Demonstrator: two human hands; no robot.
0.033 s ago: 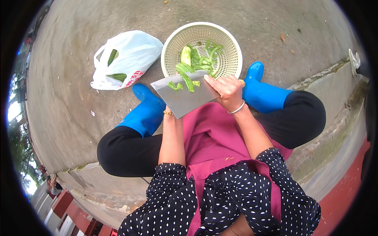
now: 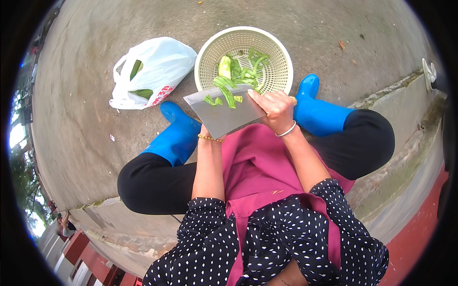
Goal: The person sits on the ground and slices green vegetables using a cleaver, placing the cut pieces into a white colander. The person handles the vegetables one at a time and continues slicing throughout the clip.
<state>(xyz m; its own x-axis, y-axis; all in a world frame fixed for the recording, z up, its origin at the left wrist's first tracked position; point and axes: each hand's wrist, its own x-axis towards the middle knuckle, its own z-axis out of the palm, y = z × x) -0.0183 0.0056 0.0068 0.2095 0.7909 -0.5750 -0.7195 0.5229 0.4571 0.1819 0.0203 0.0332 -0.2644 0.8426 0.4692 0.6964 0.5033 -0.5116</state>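
My right hand (image 2: 275,108) is closed around the handle of a broad cleaver (image 2: 226,118), its thumb lying along the blade. Slivers of green peel cling to the steel, and a longer ridged strip (image 2: 227,94) bends down over its far edge. Behind the blade, my left hand (image 2: 205,132) shows only a little near the beaded bracelet; its fingers and anything in them are hidden. Just beyond the blade stands a cream plastic colander (image 2: 204,62), where green peelings (image 2: 249,73) lie with a pale green peeled piece of vegetable (image 2: 224,67).
A white plastic bag (image 2: 162,66) with green vegetables inside sits left of the colander. My blue boots (image 2: 176,128) flank the work on the concrete ground. A low concrete ledge (image 2: 396,95) runs at the right. A person (image 2: 66,224) is far off at the lower left.
The cleaver's near corner has shifted slightly away from me and to the right, baring more of my left wrist and its bracelet. The colander and bag stay put.
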